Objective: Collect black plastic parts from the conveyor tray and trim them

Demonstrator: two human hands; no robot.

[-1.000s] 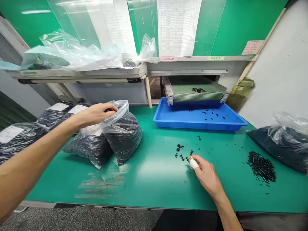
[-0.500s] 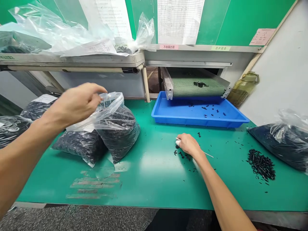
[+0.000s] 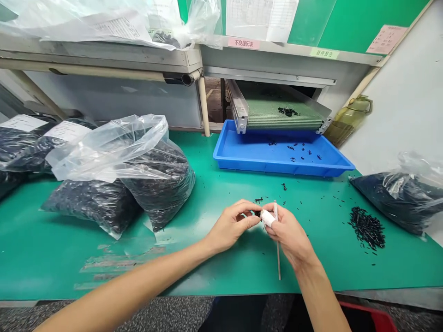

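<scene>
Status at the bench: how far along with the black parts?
Done: filled bags of black parts lie at the left, and a pile of black bits sits at the right. In hand: the left hand pinches a black part against the right hand, which holds a thin stick. Left: loose parts on the mat, a few in the blue tray, a cluster on the belt.

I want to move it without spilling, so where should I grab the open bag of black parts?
Gather its loose clear top, coming from above and the left. The open bag is full of parts at the bottom, and the empty film flops leftward over the neighbouring bag, so bunching that slack should close the mouth.
</scene>
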